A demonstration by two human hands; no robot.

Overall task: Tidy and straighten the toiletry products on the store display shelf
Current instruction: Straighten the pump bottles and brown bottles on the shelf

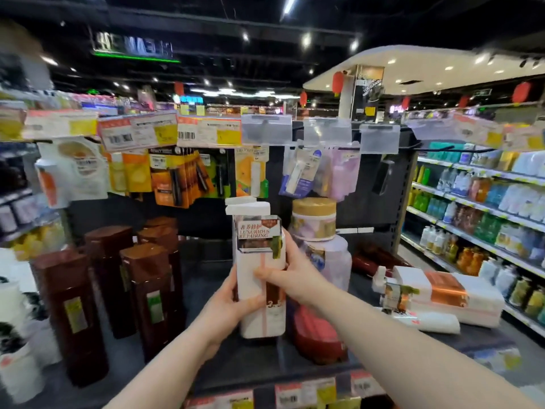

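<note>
White bottle (259,261): upright on dark shelf (212,343), gripped by left hand (227,305) low and right hand (283,270) mid-body; brown bottles (118,278) stand left.

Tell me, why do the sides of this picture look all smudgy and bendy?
Head view: the white bottle in the middle is fairly sharp, its label readable; the price tags at the left edge are smeared; the wide lens bends the right-hand shelves; ceiling lamps glare as bright spots.
</note>
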